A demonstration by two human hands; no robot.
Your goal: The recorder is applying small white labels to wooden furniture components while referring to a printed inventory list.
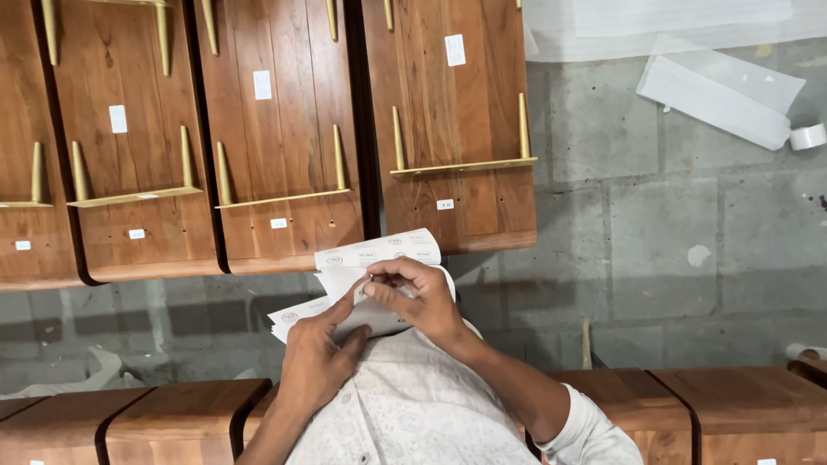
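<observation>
Label sheets (379, 251) half hidden by both hands (314, 357), fingers (392, 293) pinching top sheet

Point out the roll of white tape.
In the head view, the roll of white tape lies on the concrete floor at the far right edge, beside the folded white sheet.

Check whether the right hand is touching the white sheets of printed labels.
Touching. The head view shows the right hand pinching the white sheets of printed labels at their middle, fingertips pressed on the paper.
</observation>
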